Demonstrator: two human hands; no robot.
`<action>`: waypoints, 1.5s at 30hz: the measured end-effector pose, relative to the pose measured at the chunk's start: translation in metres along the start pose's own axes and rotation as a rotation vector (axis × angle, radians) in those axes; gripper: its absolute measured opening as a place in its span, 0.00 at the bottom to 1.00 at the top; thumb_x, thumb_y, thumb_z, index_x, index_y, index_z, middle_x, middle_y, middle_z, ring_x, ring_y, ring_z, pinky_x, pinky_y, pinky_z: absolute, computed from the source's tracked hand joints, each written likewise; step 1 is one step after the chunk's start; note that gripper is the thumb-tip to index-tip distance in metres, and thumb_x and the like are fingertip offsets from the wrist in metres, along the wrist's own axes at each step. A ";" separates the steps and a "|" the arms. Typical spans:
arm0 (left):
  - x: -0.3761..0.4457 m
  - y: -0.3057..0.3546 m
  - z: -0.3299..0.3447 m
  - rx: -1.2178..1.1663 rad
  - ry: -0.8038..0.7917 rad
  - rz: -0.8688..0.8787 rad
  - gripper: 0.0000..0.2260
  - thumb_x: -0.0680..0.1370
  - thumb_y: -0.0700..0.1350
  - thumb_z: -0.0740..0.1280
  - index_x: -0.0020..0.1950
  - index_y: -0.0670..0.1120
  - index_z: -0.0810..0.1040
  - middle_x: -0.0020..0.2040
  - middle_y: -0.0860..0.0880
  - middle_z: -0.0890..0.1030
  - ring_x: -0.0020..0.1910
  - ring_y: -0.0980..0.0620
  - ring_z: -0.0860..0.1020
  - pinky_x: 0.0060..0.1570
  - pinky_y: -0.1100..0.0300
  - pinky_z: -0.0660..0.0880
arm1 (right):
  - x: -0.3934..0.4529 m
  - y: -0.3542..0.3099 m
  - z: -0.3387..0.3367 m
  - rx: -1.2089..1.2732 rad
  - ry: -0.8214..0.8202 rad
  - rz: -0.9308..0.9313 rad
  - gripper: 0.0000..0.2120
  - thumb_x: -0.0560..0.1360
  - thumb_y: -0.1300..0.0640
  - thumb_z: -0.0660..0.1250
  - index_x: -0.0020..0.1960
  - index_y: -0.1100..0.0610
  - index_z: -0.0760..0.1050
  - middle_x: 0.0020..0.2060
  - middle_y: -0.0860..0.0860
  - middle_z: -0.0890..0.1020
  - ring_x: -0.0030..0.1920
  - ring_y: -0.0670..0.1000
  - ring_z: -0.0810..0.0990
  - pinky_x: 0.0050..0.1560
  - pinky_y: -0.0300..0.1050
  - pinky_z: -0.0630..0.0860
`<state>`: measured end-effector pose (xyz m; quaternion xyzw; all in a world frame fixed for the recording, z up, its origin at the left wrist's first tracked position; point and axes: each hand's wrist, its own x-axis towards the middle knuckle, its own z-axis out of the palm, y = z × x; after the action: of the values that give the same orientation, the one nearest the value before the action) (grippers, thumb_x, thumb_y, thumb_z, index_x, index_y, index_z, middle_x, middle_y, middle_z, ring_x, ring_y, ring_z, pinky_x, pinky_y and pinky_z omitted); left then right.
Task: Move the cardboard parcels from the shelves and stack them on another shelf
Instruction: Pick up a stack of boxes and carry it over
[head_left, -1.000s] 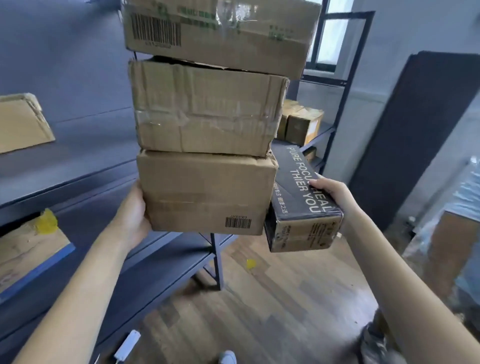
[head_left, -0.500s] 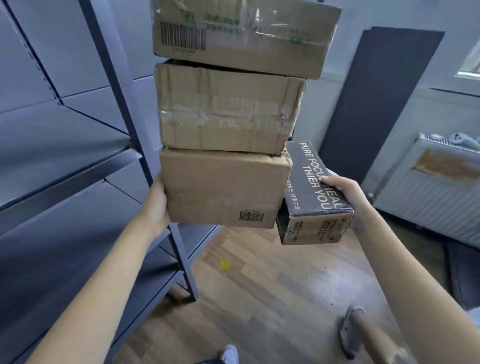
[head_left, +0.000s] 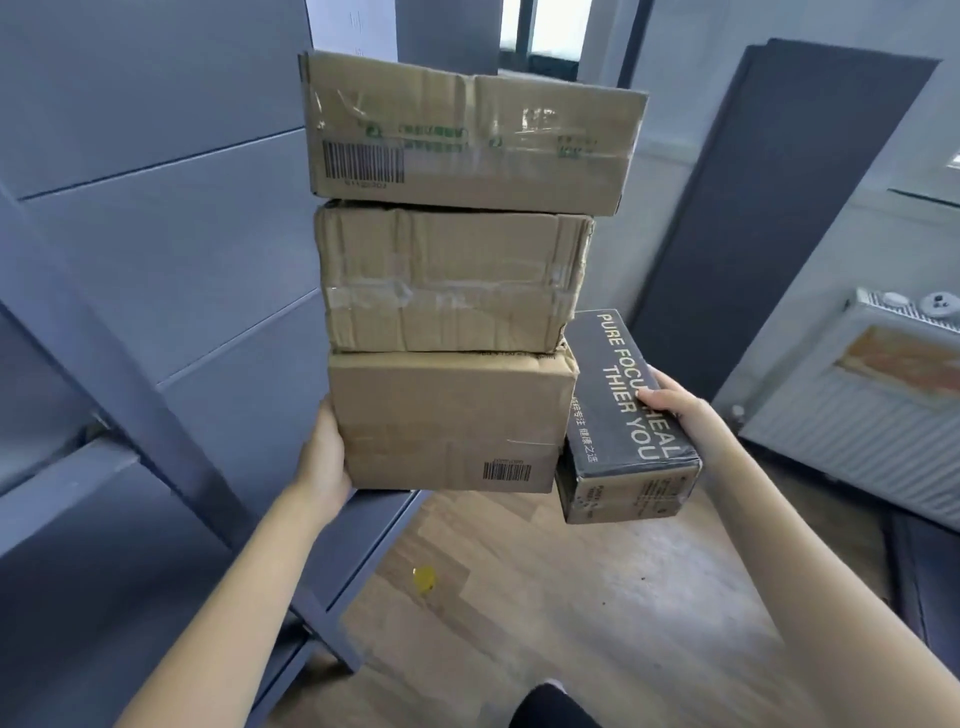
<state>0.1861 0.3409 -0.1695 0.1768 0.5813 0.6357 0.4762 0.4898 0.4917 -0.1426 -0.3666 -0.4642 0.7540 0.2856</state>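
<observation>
From the head camera, a person carried three brown cardboard parcels in one stack, in the air in front of a grey metal shelf (head_left: 130, 291). The bottom parcel (head_left: 447, 421) carried the creased middle parcel (head_left: 447, 280), and the wide top parcel (head_left: 467, 135) lay on that one, a little tilted. The left hand (head_left: 324, 457) pressed on the left side of the bottom parcel; its fingers were hidden under the box, so I could not tell how its grip was. The right hand (head_left: 680, 415) held a black box (head_left: 623, 421) with pale letters, fingers curled over its top, and this box touched the right side of the bottom parcel. Below was a wooden floor (head_left: 571, 597) with a small yellow scrap (head_left: 424, 578) on it.
</observation>
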 end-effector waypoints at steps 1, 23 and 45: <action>0.013 -0.002 0.006 -0.004 0.016 -0.005 0.17 0.82 0.56 0.50 0.50 0.55 0.78 0.43 0.55 0.84 0.45 0.55 0.81 0.43 0.54 0.77 | 0.016 -0.003 -0.006 0.006 -0.010 0.006 0.24 0.69 0.60 0.62 0.65 0.53 0.70 0.44 0.54 0.84 0.37 0.52 0.84 0.34 0.44 0.82; 0.218 0.021 0.046 -0.108 0.759 -0.173 0.21 0.80 0.63 0.51 0.58 0.52 0.75 0.51 0.47 0.78 0.52 0.46 0.76 0.62 0.47 0.70 | 0.417 -0.058 -0.006 -0.188 -0.282 0.332 0.20 0.76 0.64 0.60 0.67 0.55 0.69 0.46 0.57 0.84 0.37 0.54 0.84 0.36 0.46 0.81; 0.254 0.085 0.008 0.428 0.621 -0.216 0.36 0.72 0.30 0.70 0.74 0.53 0.62 0.63 0.53 0.75 0.55 0.57 0.75 0.49 0.62 0.70 | 0.543 -0.049 0.052 -1.042 -0.371 -0.085 0.30 0.74 0.66 0.63 0.74 0.55 0.61 0.69 0.54 0.71 0.69 0.55 0.69 0.69 0.56 0.67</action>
<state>0.0356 0.5627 -0.1737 0.0095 0.8324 0.4696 0.2941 0.1439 0.9047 -0.2386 -0.3012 -0.8329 0.4643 0.0100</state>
